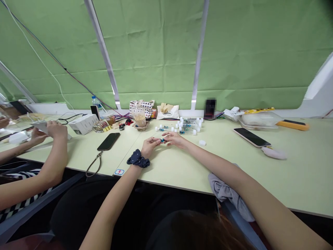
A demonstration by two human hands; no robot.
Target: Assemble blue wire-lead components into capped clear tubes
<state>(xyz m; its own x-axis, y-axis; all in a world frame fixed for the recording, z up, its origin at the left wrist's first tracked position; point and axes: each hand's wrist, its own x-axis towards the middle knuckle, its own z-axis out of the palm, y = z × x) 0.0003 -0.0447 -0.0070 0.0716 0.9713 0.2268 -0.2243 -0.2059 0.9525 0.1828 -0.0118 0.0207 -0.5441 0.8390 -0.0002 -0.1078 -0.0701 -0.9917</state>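
My left hand (150, 146), with a dark dotted scrunchie (138, 158) at the wrist, has its fingertips closed on a small blue piece (162, 140). From the other side, the fingertips of my right hand (174, 139) close in at the same piece. It is too small and too covered by fingers to tell its kind. Just beyond my hands lie several clear tubes (186, 131) with white caps and blue bits inside. A loose white cap (202, 142) rests on the table to the right of my right hand.
On the table (182, 166), a phone (109, 141) with a strap lies left and another phone (252, 137) right. A drink cup (139, 119), white box (83, 124) and plastic container (260, 119) stand behind. At far left, a co-worker's hands (56, 130) hold a pale sheet.
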